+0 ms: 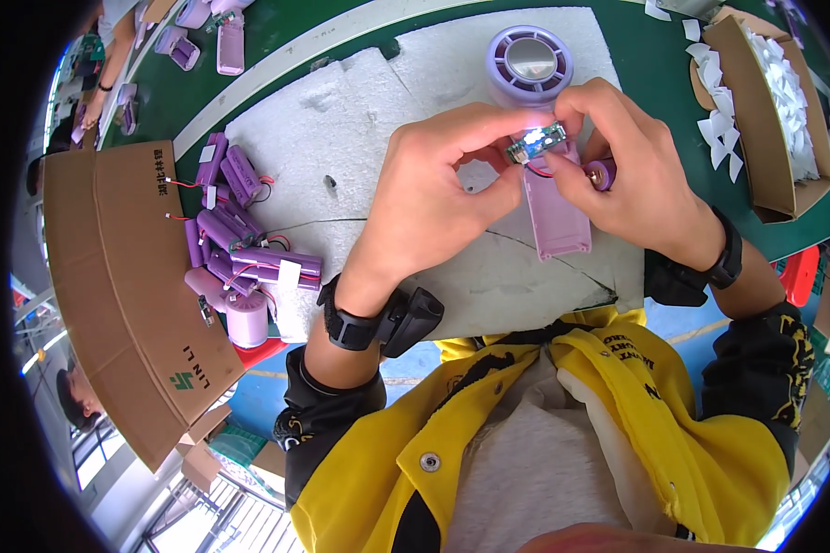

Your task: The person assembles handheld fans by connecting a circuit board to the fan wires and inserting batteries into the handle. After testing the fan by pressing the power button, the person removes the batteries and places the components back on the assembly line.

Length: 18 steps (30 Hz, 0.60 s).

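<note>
A small lit circuit board (537, 143) is between my two hands, above a lilac handheld fan. My left hand (443, 180) pinches the board's left end between thumb and forefinger. My right hand (632, 166) has its thumb and forefinger at the board's other end. Its curled fingers hold a purple cylindrical battery (601, 175), end toward me. Under the hands lies the fan's open handle shell (560, 217); its round head (528, 66) points away from me. A red wire runs below the board, partly hidden by my fingers.
Several purple batteries with wires (235, 221) lie piled on the left of the white foam board (341, 120). A cardboard box (124, 276) stands at the left. On the right a carton (756, 111) holds white pieces. Another person's arm (115, 55) shows at far left.
</note>
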### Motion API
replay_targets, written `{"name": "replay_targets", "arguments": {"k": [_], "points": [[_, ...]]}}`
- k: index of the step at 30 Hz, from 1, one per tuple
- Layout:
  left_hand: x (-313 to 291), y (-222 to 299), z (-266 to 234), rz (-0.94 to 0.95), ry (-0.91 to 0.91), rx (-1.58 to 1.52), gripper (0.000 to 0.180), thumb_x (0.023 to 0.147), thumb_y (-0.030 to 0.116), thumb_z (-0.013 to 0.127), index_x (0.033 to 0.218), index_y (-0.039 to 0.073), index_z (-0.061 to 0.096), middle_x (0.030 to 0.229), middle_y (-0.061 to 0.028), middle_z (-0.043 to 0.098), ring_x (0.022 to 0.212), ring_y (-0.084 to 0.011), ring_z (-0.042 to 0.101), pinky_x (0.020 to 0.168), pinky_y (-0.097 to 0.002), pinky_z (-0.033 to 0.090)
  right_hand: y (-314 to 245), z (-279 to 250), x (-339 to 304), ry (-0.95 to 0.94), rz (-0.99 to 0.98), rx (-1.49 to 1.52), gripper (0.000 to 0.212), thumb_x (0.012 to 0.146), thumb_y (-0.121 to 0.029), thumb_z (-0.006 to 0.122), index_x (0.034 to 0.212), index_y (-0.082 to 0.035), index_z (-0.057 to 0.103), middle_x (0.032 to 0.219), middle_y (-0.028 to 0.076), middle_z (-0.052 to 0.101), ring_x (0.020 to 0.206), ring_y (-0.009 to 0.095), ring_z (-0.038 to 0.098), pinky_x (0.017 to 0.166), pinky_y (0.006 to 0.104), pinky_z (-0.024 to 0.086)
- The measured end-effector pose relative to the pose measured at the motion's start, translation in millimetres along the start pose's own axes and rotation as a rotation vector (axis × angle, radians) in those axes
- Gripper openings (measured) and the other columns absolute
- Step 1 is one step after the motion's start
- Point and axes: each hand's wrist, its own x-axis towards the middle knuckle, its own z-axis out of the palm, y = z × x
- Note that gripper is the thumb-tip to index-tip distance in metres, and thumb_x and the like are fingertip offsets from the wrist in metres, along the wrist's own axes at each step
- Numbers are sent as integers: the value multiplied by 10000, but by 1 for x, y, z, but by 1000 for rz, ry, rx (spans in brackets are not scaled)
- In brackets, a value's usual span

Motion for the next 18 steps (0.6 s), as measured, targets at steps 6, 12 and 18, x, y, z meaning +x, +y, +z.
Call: {"name": "replay_targets", "arguments": {"k": [6, 12, 18], "points": [[-2, -2, 5, -22, 75, 6, 384, 767, -66, 665, 1135, 40, 673, 976, -98, 711, 827, -175, 706, 769, -275, 576, -1, 1, 1, 6, -44, -36, 406, 739, 14, 754, 1097, -33, 570, 954, 77, 622, 572, 139, 609, 488, 235, 470], [-2, 1, 0, -52, 66, 69, 341, 764, -55, 687, 1096, 24, 689, 968, -107, 717, 850, -183, 720, 761, -275, 583, 7, 4, 1, 41, -99, -71, 390, 712, -4, 793, 1053, -29, 605, 975, 84, 633, 602, 149, 618, 500, 243, 493], [-3, 2, 2, -82, 102, 63, 278, 780, -44, 698, 1054, 4, 710, 976, -112, 720, 837, -189, 727, 744, -270, 592, 4, 3, 1, 45, -66, -82, 385, 709, -11, 803, 1043, -28, 612, 973, 84, 633, 607, 149, 621, 507, 241, 493]]}}
